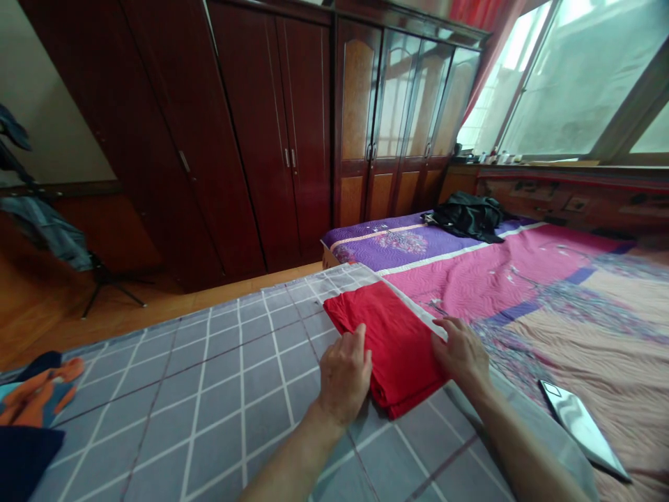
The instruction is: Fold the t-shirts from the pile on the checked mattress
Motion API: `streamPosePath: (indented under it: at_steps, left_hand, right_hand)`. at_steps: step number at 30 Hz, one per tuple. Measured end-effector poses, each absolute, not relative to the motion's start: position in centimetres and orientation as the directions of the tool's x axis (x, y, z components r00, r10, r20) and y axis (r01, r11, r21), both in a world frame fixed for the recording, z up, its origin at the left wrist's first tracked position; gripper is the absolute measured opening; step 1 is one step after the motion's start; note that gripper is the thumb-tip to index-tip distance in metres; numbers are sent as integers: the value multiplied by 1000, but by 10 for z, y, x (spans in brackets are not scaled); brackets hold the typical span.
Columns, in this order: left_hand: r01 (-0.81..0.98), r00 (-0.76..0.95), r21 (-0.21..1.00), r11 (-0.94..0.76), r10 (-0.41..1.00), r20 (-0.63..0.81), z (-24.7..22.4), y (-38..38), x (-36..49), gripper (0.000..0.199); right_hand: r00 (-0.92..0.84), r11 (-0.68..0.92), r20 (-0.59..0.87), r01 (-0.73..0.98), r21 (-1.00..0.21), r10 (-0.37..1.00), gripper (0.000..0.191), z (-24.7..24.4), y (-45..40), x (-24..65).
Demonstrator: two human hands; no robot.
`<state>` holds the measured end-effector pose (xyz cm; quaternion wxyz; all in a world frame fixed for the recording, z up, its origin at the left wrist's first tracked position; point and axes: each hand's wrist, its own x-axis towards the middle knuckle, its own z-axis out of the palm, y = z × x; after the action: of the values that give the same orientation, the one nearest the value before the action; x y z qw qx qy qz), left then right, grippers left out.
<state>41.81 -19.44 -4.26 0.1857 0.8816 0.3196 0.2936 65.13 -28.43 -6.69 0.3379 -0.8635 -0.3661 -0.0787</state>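
A folded red cloth (pixel 389 348) lies at lower centre on a grey sheet with a white grid (pixel 219 411), its long edge just beside a pink quilted bedspread (pixel 523 279). The left hand (pixel 345 376) rests on the cloth's near side, its grip open, fingers curled slightly over the top. The right hand (pixel 463 355) lies open at the cloth's right corner, fingertips touching the fold; whether they slip under it is hard to tell from this angle. A glossy black-edged smartphone (pixel 582 432) lies on the bedspread at lower right. A crumpled black garment (pixel 467 216) sits on the purple far end of the bed, upper centre.
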Motion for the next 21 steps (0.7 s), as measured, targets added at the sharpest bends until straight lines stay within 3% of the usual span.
streamPosePath:
  at_steps: [3, 7, 13, 18, 19, 21]
  left_hand:
    - [349, 725, 335, -875, 479, 495, -49, -199, 418, 33]
    - [308, 824, 269, -913, 397, 404, -60, -199, 421, 18]
    - [266, 843, 210, -941, 332, 422, -67, -195, 422, 24]
    - [253, 838, 139, -957, 289, 463, -73, -187, 428, 32]
    - [246, 848, 101, -964, 264, 459, -72, -185, 429, 33]
    - [187, 928, -142, -972, 127, 351, -65, -185, 427, 32]
  right_hand:
    - [484, -321, 447, 861, -393, 752, 35, -64, -268, 633]
    - [214, -102, 396, 953, -285, 893, 39, -67, -225, 608]
    - [150, -92, 289, 975, -203, 946, 62, -80, -147, 585]
    - [139, -100, 297, 985, -142, 945, 65, -92, -106, 579]
    - [130, -93, 303, 987, -134, 944, 65, -95, -101, 581]
    - [120, -84, 338, 989, -119, 934, 64, -102, -96, 590]
